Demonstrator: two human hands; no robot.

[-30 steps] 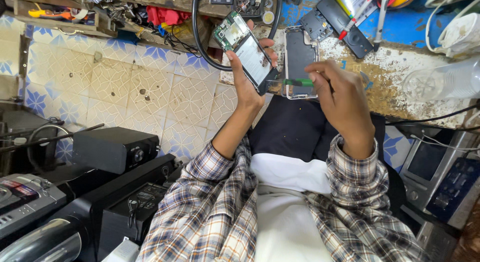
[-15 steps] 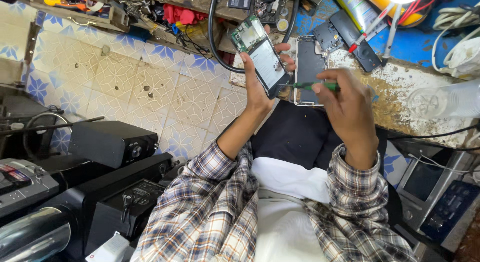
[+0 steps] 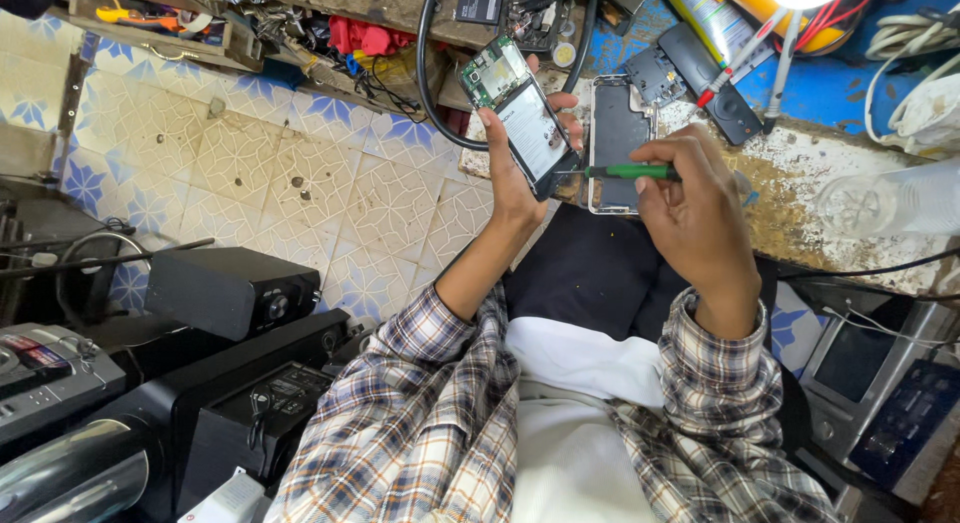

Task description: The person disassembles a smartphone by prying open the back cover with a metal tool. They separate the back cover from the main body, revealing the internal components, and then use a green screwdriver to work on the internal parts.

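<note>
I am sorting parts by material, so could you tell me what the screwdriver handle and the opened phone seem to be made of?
The screwdriver handle looks like green plastic, smooth with a slight sheen. The opened phone, in the left hand, shows a green circuit board, probably fibreglass laminate, over a dark battery, likely foil-wrapped.

Both forearms extending forward in plaid sleeves. Left hand (image 3: 512, 173) raised, fingers curling in a grip, palm facing right. Right hand (image 3: 690, 198) pinching closed, wrist bending down.
</note>
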